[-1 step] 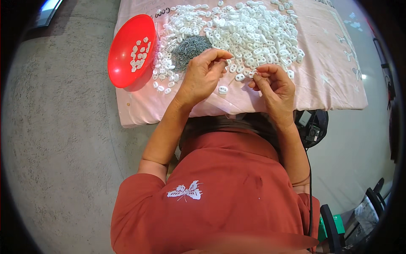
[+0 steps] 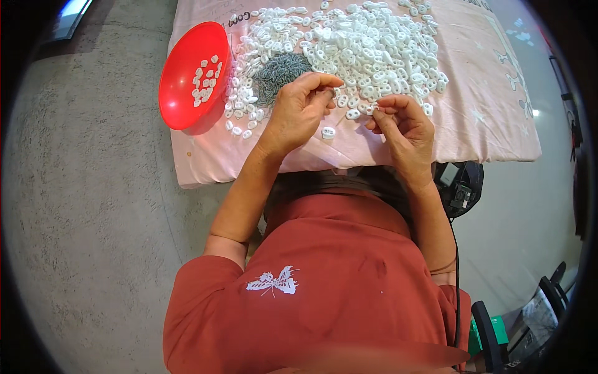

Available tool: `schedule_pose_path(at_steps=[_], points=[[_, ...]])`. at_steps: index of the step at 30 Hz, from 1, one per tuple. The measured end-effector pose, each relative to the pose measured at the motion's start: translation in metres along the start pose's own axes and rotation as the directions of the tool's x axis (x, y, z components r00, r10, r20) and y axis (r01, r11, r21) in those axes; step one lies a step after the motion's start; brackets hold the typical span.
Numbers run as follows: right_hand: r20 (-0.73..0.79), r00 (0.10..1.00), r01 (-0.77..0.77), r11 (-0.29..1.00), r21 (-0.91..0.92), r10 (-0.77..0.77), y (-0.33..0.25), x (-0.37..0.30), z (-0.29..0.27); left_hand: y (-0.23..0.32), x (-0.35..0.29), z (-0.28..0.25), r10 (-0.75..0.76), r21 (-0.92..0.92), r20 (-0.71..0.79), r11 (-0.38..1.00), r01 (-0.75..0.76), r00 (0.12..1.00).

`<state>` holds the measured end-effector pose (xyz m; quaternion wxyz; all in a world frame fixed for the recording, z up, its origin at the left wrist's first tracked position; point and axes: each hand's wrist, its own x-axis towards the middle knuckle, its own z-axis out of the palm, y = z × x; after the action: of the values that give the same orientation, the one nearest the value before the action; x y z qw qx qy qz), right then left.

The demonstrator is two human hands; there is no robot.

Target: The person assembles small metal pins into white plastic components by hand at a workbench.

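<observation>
My left hand (image 2: pixel 299 106) is closed in a pinch over the table, beside a heap of small grey metal pieces (image 2: pixel 280 71) that look like screws. What its fingertips hold, if anything, is too small to make out. To its right, my right hand (image 2: pixel 405 131) has thumb and forefinger pressed together at the front edge of a large heap of white oval plastic pieces with two holes (image 2: pixel 374 50). Whatever sits in that pinch cannot be told from the white pieces behind. One white piece with two holes (image 2: pixel 328 132) lies alone between the hands, nearer to me.
A red bowl (image 2: pixel 177 81) with several white pieces (image 2: pixel 202 93) inside stands tilted at the table's left edge. Pale pink cloth (image 2: pixel 467 131) covers the table. Below its right front edge sits a dark round container (image 2: pixel 470 199) with small devices; a black cable (image 2: pixel 456 268) hangs beside my right arm.
</observation>
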<state>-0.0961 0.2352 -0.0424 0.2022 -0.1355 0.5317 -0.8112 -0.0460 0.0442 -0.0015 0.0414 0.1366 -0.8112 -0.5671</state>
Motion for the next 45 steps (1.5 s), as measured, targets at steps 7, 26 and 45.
schedule_pose_path(at_steps=[7,26,45], points=[[0.01,1.0,0.016,1.0,-0.012,-0.016,0.001,0.0,-0.001,-0.012,-0.001,-0.014,0.002,-0.041,-0.077,0.999,-0.005,0.997],[0.025,1.0,0.002,1.0,-0.023,-0.002,0.002,0.0,-0.001,-0.022,-0.006,-0.036,0.052,0.333,-0.206,0.943,0.02,0.977],[0.045,0.999,-0.025,0.999,0.046,0.023,0.002,0.0,-0.002,0.0,-0.005,0.036,-0.04,-0.37,0.075,0.927,0.065,0.996]])
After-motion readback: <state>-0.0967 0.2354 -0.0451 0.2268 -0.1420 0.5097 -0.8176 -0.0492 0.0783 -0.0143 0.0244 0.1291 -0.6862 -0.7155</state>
